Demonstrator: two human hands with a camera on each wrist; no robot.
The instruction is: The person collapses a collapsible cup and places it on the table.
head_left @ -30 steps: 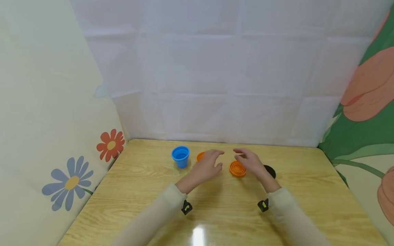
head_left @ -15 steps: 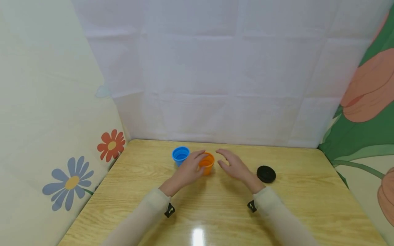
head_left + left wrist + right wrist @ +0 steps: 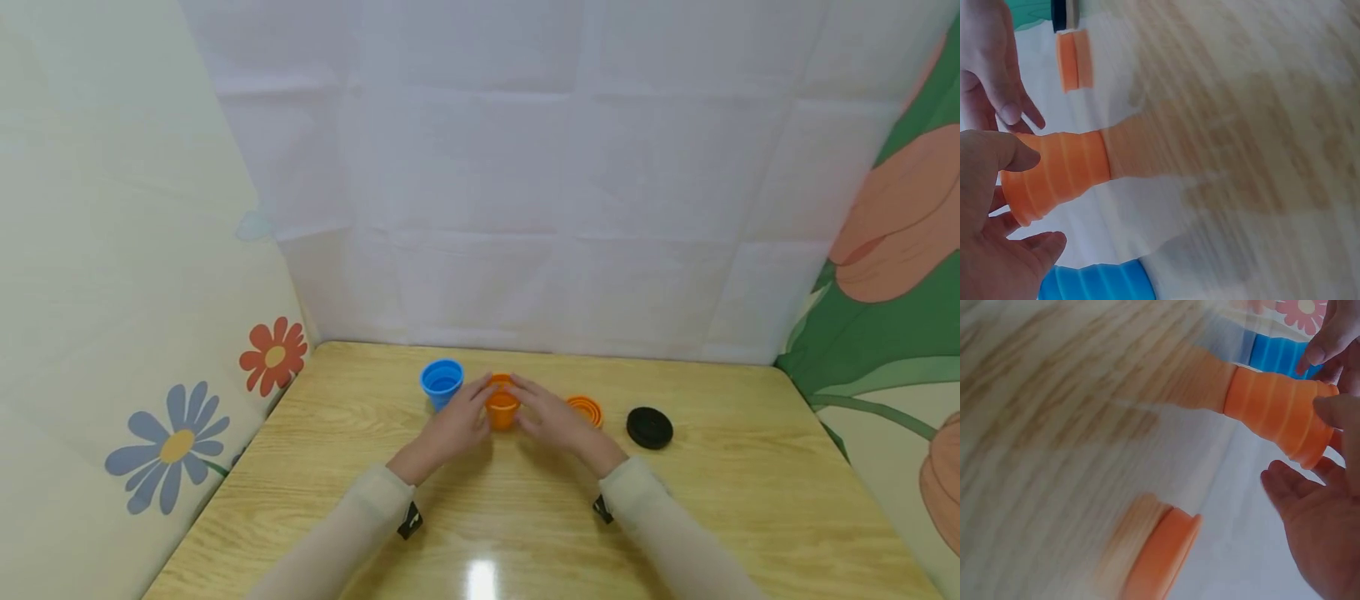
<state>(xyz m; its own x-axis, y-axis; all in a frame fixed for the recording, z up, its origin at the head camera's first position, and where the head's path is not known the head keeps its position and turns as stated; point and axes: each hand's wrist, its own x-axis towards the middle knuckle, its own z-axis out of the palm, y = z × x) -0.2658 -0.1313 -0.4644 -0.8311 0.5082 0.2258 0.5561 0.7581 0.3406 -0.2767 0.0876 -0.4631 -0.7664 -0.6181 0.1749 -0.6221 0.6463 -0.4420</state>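
An orange collapsible cup [image 3: 501, 415], extended and ribbed, stands upright on the wooden table between my hands. My left hand [image 3: 450, 423] curls round its rim from the left, the thumb [image 3: 1017, 155] lying over the near side and fingertips showing behind. From the right, my right hand [image 3: 553, 419] holds the same rim, with its thumb [image 3: 1335, 411] across the side. An extended blue collapsible cup [image 3: 442, 379] stands just left of it, partly hidden by my left hand. A second orange cup [image 3: 587, 408], folded flat, lies behind my right hand.
A black ridged disc [image 3: 649, 427] lies right of the flat orange cup. The wooden table [image 3: 525, 533] meets a white cloth backdrop [image 3: 570, 208] at the back, and flower-patterned cloths [image 3: 172, 208] flank both sides.
Both hands have moved left from around the flat orange cup to the extended orange one. Over the last half second they have come together onto its rim.
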